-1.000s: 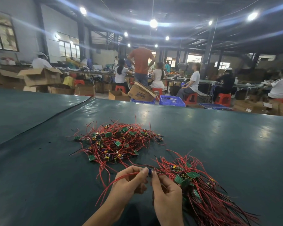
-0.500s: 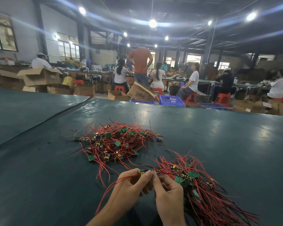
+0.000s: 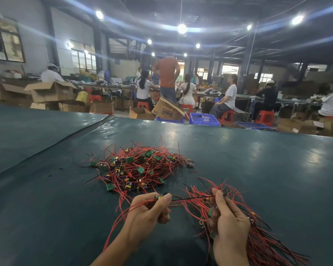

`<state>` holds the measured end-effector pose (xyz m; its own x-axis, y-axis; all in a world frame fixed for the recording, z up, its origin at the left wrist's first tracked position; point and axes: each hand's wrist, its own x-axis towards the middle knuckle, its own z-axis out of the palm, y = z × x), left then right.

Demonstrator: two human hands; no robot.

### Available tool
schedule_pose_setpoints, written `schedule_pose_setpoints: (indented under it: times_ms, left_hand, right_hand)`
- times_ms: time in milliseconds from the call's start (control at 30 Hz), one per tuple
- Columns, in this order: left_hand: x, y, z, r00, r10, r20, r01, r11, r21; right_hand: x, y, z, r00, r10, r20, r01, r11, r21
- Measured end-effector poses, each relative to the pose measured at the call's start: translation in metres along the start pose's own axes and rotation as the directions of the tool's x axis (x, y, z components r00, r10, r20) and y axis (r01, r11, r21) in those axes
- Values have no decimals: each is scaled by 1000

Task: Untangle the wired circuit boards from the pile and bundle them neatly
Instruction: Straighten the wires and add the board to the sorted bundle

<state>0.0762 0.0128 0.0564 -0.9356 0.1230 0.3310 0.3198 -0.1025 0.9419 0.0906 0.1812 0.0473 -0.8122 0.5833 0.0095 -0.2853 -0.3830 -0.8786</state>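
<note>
The desk (image 3: 258, 169) was this dark teal, kinda shiny, with pale glare spots. The pile (image 3: 140, 167) on it was mostly red wires with a few black ones, dotted with little green boards plus bits of yellow and blue parts. The bundle (image 3: 263, 244) nearer the person was the same deal, red with black strands and green peeking out. One black wire (image 3: 190, 198) ran between the two hands. Further back were blue plastic crates (image 3: 204, 120), red stools (image 3: 227, 115), brown cardboard boxes (image 3: 52, 92), and someone standing in an orange shirt (image 3: 167, 72), others in white tops.
</note>
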Motion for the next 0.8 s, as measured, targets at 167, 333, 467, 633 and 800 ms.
schedule_pose_setpoints:
  times_ms: [167, 333, 467, 633, 800]
  left_hand:
    - [-1, -3, 2, 998, -64, -22, 63, 997, -38]
    - [-4, -6, 8, 997, -76, 33, 75, 996, 46]
    - [-6, -8, 12, 993, -59, 99, 51, 996, 77]
    - [-1, -7, 7, 997, -59, 58, 57, 998, 30]
    - [0, -3, 1, 997, -19, 77, 17, 1000, 18]
  right_hand:
    - [-8, 5, 5, 1000, -4, 28, 5, 1000, -19]
    - [-33, 19, 18, 962, -45, 268, 119, 957, -265]
    - [-37, 24, 23, 968, -51, 246, 121, 953, -277]
    - [-17, 14, 15, 997, 71, 9, -70, 994, -86]
    - [-4, 3, 4, 998, 58, -39, -55, 996, 75]
